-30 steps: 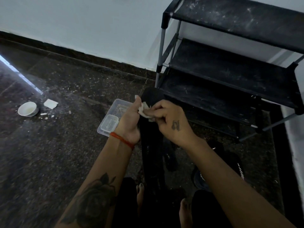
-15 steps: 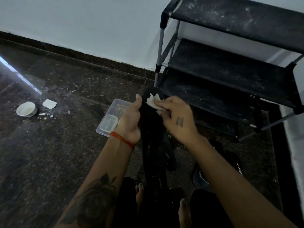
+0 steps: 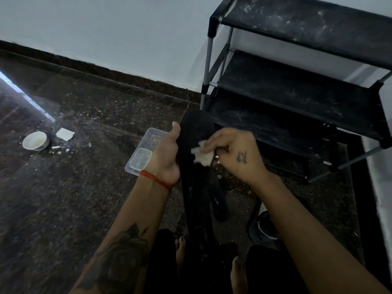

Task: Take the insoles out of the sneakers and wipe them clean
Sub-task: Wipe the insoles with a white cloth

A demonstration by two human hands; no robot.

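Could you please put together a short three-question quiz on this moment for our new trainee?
1. True or false: the left hand grips the black insole by its edge.
2. What does the right hand press against the insole?
A. a brush
B. a white wipe
C. a sponge
3. Fill in: the clear plastic container lies on the floor just to the ____ of the left hand.

Key
1. True.
2. B.
3. Left.
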